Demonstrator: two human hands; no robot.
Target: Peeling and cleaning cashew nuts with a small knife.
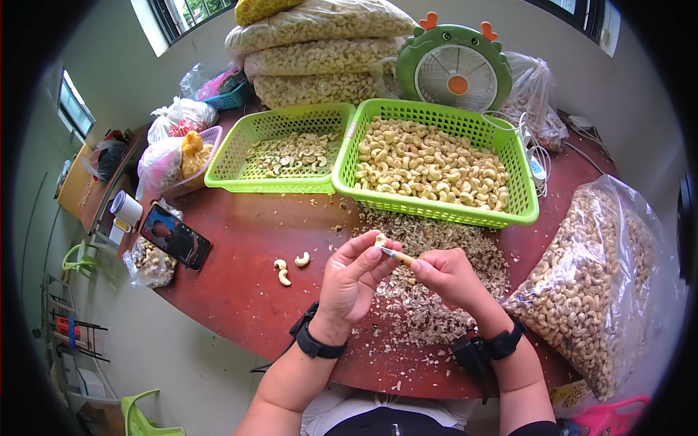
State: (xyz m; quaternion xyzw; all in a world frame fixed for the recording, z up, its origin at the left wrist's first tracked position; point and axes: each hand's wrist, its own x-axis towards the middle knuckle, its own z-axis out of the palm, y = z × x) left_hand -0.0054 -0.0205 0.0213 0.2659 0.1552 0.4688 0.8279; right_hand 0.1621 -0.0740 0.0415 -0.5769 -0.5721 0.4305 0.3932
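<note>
A single cashew nut is pinched between the fingertips of my left hand, above the red table. My right hand is closed round the wooden handle of a small knife, whose short metal blade meets the cashew or lies right against it. Below both hands spreads a heap of brown skin scraps. Left of my left hand, a few loose cashews lie on the table. Beyond my hands stands a green basket filled with cashews, and beside it another green basket holds fewer, partly broken pieces.
A big clear bag of cashews leans at the right table edge. A phone stands tilted at the left edge. At the back are stacked cashew sacks and a green fan with a white cable.
</note>
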